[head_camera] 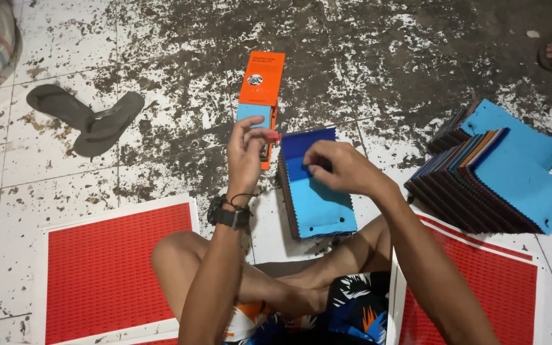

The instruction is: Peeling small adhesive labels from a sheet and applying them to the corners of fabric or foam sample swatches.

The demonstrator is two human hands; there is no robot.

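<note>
- The floor [378, 57] is white tile, heavily speckled with dark stains; I sit cross-legged on it, knees in the lower middle of the view.
- Two red mats [107, 275] with white borders lie flat, one on each side of my legs.
- A big swatch pile [493, 172], fanned out with blue sheets on top and dark edges showing, lies to my right, well apart from my hands.
- The swatch stack [314, 191] lies on the floor just ahead of my knees. Its long axis runs away from me, tilted slightly left at the far end. The top sheet is light blue, a darker blue one shows at the far end, and dark serrated edges line its left side.
- My right hand [340, 167] rests on the far part of this stack, fingers pinched on the blue top sheet.
- My left hand [245, 153] is raised just left of the stack, fingertips closed on a small red piece [272, 135].
- An orange card [260, 96] with a blue lower part lies beyond my left hand, pointing away.
- Two dark sandals [84, 118] lie far left.
</note>
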